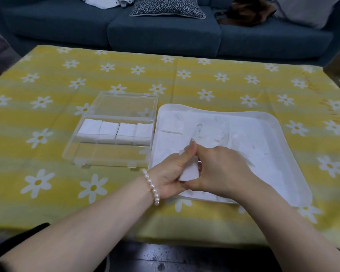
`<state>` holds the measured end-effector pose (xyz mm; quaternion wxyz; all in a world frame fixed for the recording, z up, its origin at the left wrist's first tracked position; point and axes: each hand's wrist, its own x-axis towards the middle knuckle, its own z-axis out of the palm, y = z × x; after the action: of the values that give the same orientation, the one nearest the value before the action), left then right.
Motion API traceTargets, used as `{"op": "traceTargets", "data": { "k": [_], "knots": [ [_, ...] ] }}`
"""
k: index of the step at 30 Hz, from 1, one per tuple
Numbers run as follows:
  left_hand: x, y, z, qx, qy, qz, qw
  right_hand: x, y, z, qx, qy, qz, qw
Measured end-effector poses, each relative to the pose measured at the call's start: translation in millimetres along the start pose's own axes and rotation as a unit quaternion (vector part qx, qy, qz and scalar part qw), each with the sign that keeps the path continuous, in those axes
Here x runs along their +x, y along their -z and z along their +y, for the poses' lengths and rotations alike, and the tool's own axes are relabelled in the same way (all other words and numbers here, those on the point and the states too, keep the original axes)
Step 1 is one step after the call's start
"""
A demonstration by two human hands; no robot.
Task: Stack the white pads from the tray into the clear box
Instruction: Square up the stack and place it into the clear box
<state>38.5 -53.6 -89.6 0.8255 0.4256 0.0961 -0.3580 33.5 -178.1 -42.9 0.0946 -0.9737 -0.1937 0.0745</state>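
A small stack of white pads [187, 172] is held between both hands above the near left part of the white tray [273, 122]. My left hand [172, 171] grips the stack from the left with the thumb up. My right hand [222, 169] curls round it from the right. More white pads [210, 132] lie loose in the tray. The clear box [71, 148] lies open to the left of the tray, its lid [126, 103] folded back. Its far row holds several stacks of white pads [114, 130]; its near row shows only the tablecloth.
The table carries a yellow cloth with white daisies [67, 183]. A blue sofa [165, 34] with a patterned cushion [167, 6] stands behind the table. The table's near edge runs just under my forearms, with dark floor below.
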Motion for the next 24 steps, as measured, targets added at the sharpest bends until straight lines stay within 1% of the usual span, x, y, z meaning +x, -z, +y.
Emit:
{"op": "traceTargets", "data": {
  "k": [2,3,4,5,6,8,10,11,14,16,20,22,24],
  "knots": [
    [-1,-1,2,-0.002,0.003,0.012,1.000,-1,3,0,0.010,-0.004,-0.006,1.000],
    [-1,-2,3,-0.017,0.006,0.020,1.000,-1,6,2,0.044,-0.013,-0.014,0.999],
    [-1,-1,5,-0.040,0.005,0.034,0.999,-2,11,5,0.100,-0.031,-0.017,0.994],
    [-1,1,8,-0.062,0.000,0.052,0.997,-1,14,8,0.177,-0.056,-0.003,0.983],
    [-1,2,11,-0.085,-0.004,0.066,0.994,-1,16,13,0.259,-0.080,0.025,0.962],
    [-3,2,15,-0.128,-0.002,0.068,0.989,2,18,22,0.405,-0.137,0.074,0.901],
    [-4,2,16,-0.141,0.006,0.061,0.988,4,15,25,0.530,-0.194,0.066,0.823],
    [-4,2,15,-0.138,0.008,0.056,0.989,3,12,26,0.573,-0.204,0.051,0.792],
    [-6,-1,13,-0.123,0.014,0.050,0.991,4,11,24,0.642,-0.230,0.004,0.732],
    [-8,-3,15,-0.098,0.004,0.049,0.994,8,11,24,0.672,-0.251,-0.014,0.697],
    [-10,-5,19,-0.045,-0.036,0.055,0.997,9,8,25,0.695,-0.261,-0.029,0.669],
    [-12,-6,19,-0.026,-0.046,0.048,0.997,10,6,25,0.717,-0.273,-0.022,0.641],
    [-13,-8,17,-0.005,-0.051,0.039,0.998,11,6,24,0.746,-0.284,-0.003,0.603]
  ]
}}
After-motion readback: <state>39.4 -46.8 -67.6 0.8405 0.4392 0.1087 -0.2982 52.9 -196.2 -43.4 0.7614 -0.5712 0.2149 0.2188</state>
